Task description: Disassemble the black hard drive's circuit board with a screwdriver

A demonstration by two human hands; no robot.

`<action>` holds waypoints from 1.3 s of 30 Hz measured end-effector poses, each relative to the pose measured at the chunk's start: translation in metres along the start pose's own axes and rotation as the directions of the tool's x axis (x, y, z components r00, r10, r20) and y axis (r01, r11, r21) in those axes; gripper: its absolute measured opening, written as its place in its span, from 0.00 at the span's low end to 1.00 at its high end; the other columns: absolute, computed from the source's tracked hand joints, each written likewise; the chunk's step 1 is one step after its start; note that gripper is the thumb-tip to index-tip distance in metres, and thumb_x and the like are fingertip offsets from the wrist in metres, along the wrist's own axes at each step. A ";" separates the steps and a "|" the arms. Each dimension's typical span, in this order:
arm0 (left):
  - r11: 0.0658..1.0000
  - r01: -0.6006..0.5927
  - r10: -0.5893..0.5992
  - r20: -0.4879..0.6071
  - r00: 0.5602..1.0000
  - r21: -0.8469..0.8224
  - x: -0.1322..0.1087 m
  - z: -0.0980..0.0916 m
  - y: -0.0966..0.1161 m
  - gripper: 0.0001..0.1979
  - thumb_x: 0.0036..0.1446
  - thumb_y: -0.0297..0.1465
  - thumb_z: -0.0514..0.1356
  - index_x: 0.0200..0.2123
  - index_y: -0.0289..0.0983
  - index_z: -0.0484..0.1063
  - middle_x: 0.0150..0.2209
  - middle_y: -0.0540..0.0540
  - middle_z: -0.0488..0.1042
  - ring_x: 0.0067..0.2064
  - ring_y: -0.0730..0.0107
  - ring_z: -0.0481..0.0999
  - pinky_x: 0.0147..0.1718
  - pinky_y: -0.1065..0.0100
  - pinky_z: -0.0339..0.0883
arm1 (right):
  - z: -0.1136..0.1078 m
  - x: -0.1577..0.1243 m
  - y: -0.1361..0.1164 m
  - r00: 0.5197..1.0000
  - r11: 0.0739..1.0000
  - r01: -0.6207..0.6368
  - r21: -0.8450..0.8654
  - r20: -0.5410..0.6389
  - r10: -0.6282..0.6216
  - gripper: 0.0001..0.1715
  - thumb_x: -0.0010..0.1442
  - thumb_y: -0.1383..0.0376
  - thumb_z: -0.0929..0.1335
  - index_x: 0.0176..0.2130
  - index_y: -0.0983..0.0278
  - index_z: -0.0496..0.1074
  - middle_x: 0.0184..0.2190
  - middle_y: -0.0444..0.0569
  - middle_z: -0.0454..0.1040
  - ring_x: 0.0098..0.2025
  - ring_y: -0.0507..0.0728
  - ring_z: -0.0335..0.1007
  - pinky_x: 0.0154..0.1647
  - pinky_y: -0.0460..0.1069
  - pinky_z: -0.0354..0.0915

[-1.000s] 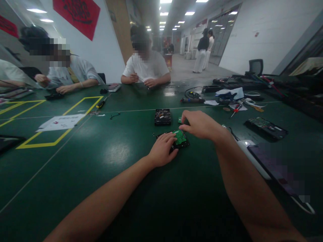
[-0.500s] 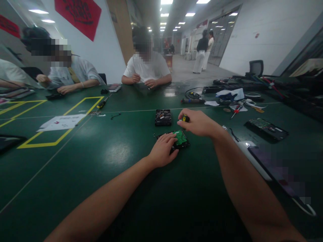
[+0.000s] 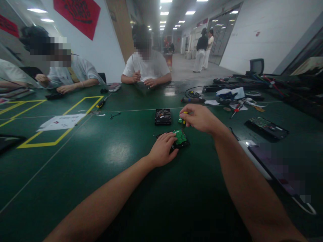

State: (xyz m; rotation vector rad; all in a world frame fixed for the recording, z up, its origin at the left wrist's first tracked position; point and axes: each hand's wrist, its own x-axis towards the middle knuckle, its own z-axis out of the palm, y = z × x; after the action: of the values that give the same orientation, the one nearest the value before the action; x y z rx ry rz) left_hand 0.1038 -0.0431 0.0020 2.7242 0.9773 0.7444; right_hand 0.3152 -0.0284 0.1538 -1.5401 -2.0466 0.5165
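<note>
A black hard drive with a green circuit board [image 3: 181,137] lies on the dark green table [image 3: 121,188]. My left hand [image 3: 163,148] rests flat over the drive's left part, fingers stretched out, and covers some of it. Above the board's right side, my right hand [image 3: 198,117] grips a yellow and black screwdriver [image 3: 184,121] that stands nearly upright, its tip at or near the board. Just beyond is a second black drive [image 3: 163,117]. A small green piece [image 3: 180,119] shows beside my right fingers.
Right: another drive [image 3: 266,128], a phone [image 3: 274,171], a red screwdriver [image 3: 236,110], cables and a dark cylindrical tool [image 3: 193,100]. Left: a paper sheet [image 3: 62,122] and another yellow screwdriver [image 3: 102,102]. Across the table a person [image 3: 148,69] sits working.
The screwdriver in my right hand has swung upright, its shaft now pointing down at the circuit board. The small green piece has come into view. My left hand has stayed in place.
</note>
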 end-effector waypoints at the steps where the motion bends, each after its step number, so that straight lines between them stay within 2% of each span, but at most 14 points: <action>1: 1.000 -0.002 0.002 -0.001 1.000 0.000 0.000 0.000 0.000 0.22 0.64 0.37 0.62 0.59 0.38 0.68 0.65 0.37 0.70 0.69 0.48 0.65 0.69 0.43 0.58 | 0.000 0.001 0.002 1.000 1.000 -0.004 0.021 0.007 0.004 0.12 0.69 0.58 0.67 0.44 0.63 0.75 0.29 0.47 0.80 0.30 0.55 0.77 0.36 0.48 0.68; 6: 1.000 -0.004 0.004 0.003 1.000 0.001 0.000 0.000 -0.001 0.22 0.64 0.37 0.62 0.59 0.38 0.68 0.65 0.37 0.69 0.69 0.49 0.65 0.69 0.43 0.58 | 0.000 0.003 0.006 0.999 0.996 -0.026 0.082 0.045 0.022 0.19 0.73 0.54 0.63 0.43 0.63 0.76 0.27 0.48 0.79 0.29 0.55 0.77 0.33 0.48 0.68; 9: 1.000 -0.002 0.002 0.004 1.000 -0.002 0.001 0.000 -0.001 0.22 0.63 0.37 0.63 0.59 0.39 0.68 0.65 0.37 0.69 0.69 0.48 0.65 0.69 0.42 0.58 | -0.003 0.000 0.003 0.999 0.995 -0.026 0.094 0.048 0.021 0.16 0.71 0.55 0.65 0.44 0.63 0.76 0.30 0.48 0.80 0.29 0.54 0.77 0.31 0.47 0.68; 12: 1.000 -0.005 0.005 -0.003 1.000 0.001 0.000 0.000 -0.001 0.22 0.63 0.36 0.63 0.59 0.39 0.68 0.65 0.37 0.69 0.69 0.48 0.65 0.69 0.42 0.58 | -0.005 -0.002 -0.001 0.997 0.982 -0.068 0.179 0.045 0.061 0.13 0.68 0.57 0.68 0.46 0.64 0.74 0.36 0.52 0.82 0.28 0.53 0.77 0.26 0.47 0.68; 16: 1.000 -0.002 0.002 -0.002 1.000 -0.001 0.000 0.000 0.000 0.22 0.63 0.36 0.62 0.58 0.38 0.69 0.65 0.37 0.70 0.69 0.49 0.65 0.69 0.43 0.58 | -0.004 -0.001 -0.002 0.990 0.953 -0.129 0.274 0.087 0.110 0.10 0.69 0.61 0.68 0.45 0.66 0.72 0.32 0.53 0.81 0.28 0.55 0.77 0.25 0.47 0.68; 19: 1.000 -0.001 0.001 -0.003 1.000 -0.008 0.000 0.000 -0.001 0.22 0.63 0.37 0.62 0.59 0.39 0.68 0.65 0.37 0.70 0.69 0.48 0.65 0.69 0.42 0.58 | -0.003 -0.001 -0.002 0.992 0.951 -0.116 0.287 0.080 0.097 0.11 0.69 0.61 0.67 0.45 0.65 0.74 0.34 0.52 0.81 0.30 0.54 0.77 0.27 0.47 0.70; 26: 1.000 -0.002 0.002 -0.003 1.000 -0.012 0.000 -0.001 -0.001 0.22 0.63 0.36 0.63 0.59 0.39 0.69 0.65 0.37 0.70 0.69 0.48 0.65 0.68 0.42 0.59 | -0.007 -0.002 -0.002 0.996 0.969 -0.029 0.246 0.084 0.008 0.14 0.66 0.64 0.67 0.48 0.63 0.80 0.37 0.50 0.81 0.32 0.54 0.75 0.30 0.48 0.70; 32: 1.000 -0.009 0.009 -0.008 1.000 0.001 -0.001 0.000 -0.002 0.21 0.64 0.36 0.62 0.58 0.38 0.69 0.65 0.37 0.70 0.69 0.49 0.65 0.69 0.44 0.58 | -0.009 -0.003 -0.003 0.998 0.975 -0.013 0.220 0.070 -0.003 0.12 0.65 0.65 0.68 0.47 0.65 0.78 0.40 0.52 0.82 0.32 0.53 0.74 0.32 0.47 0.70; 35: 1.000 -0.006 0.006 -0.012 1.000 -0.002 -0.001 0.000 -0.002 0.22 0.63 0.36 0.63 0.59 0.39 0.69 0.65 0.37 0.70 0.69 0.49 0.65 0.69 0.43 0.59 | -0.009 -0.002 -0.002 1.000 0.995 -0.015 0.101 0.027 0.013 0.11 0.63 0.61 0.71 0.43 0.65 0.78 0.40 0.53 0.82 0.33 0.55 0.76 0.35 0.49 0.70; 39: 1.000 -0.005 0.005 -0.009 1.000 0.001 0.000 -0.001 -0.001 0.22 0.63 0.37 0.62 0.58 0.38 0.69 0.65 0.37 0.70 0.69 0.48 0.65 0.69 0.43 0.58 | -0.009 -0.004 -0.003 0.996 0.991 -0.061 -0.119 -0.077 0.052 0.17 0.61 0.53 0.73 0.38 0.64 0.77 0.38 0.54 0.82 0.38 0.60 0.77 0.39 0.52 0.70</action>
State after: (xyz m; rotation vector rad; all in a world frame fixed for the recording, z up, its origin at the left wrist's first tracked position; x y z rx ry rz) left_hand 0.1026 -0.0424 0.0026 2.7268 0.9735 0.7583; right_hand 0.3187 -0.0330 0.1621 -1.6668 -2.0157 0.3568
